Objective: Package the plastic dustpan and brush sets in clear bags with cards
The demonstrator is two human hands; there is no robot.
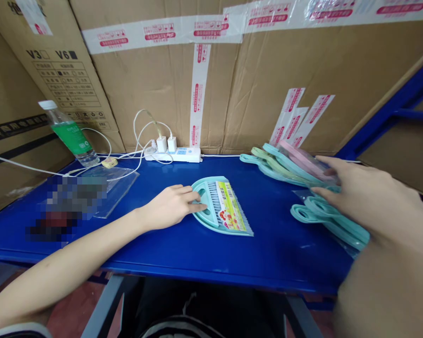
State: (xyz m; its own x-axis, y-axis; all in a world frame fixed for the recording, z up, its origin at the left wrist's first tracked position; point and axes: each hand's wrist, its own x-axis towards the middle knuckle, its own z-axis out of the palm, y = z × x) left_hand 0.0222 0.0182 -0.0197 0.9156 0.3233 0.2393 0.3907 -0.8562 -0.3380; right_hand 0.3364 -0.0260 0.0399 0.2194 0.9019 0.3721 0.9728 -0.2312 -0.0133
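Two bare hands were working, both over the blue table (162,256). We logged the left hand (172,206) at the mint dustpan-and-brush set (215,206), which lay flat mid-table, label (231,206) up. Left fingertips were bent over its rounded end, touching the brush handle; we couldn't tell if they were clamped or just resting. The right hand (370,197) was at the mixed stack (289,162) of mint, green and pink pieces, thumb and fingers apart at its near end; grip unclear to us, partly hidden.

Risks we flagged: the stack was fanned, and its clear wrapping looked slick, so a pull on one piece could have slid the others. The mint pile (331,218) sat just below the right hand, so a low sweep could have knocked it toward the table edge. We also judged the brush could shift in its pan if the left hand pressed one end only. Loose cables ran from the power strip (183,155) near the bottle (74,136); a snagged cable could have tipped it.
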